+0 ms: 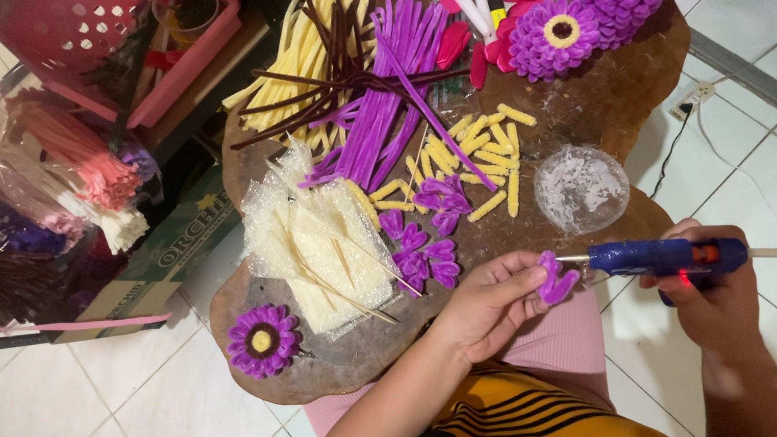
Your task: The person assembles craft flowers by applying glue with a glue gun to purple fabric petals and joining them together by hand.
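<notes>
Two hands at work above the wooden table [630, 90]: left hand [487, 300] pinches a looped purple petal [555, 282] between fingertips, right hand [714, 292] wraps a blue glue gun [670, 256], whose nozzle should meet only the petal's base, sparingly.

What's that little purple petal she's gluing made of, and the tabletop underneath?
The purple petal in the left hand looks like fuzzy chenille stem bent into loops: matte, with a furry edge. The table seems to be a brown, irregularly edged wood slab with a dull, mottled surface, though I can't be sure.
</notes>
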